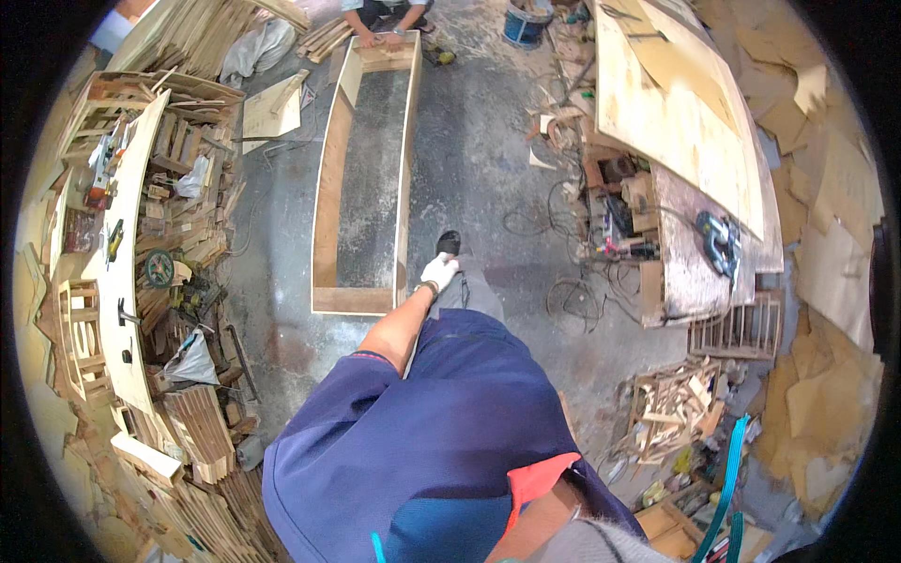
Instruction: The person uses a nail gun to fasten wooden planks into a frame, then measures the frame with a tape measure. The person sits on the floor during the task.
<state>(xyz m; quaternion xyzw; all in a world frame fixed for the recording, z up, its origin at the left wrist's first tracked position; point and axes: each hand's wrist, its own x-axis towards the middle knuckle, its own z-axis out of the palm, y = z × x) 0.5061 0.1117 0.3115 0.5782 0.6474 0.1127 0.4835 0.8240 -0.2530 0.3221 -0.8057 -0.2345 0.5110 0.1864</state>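
My left hand (439, 270), in a white glove with a dark band at the wrist, hangs low in front of my grey trouser leg (472, 291). Its fingers point away from me and are mostly hidden, so their grip does not show. Just left of it lies a long rectangular wooden frame (326, 211) on the floor, its near end board (353, 300) close to my feet. No contact between hand and frame is visible. At the frame's far end, a co-worker's hands (380, 38) rest on the end board. My right hand is out of view.
A workbench (141, 216) with tools and stacked wood lines the left. Plywood sheets (671, 113) and a circular saw (719, 244) occupy a bench on the right. Loose cables (574, 298) trail over the floor. A blue bucket (526, 25) and a drill (439, 56) are at the far end.
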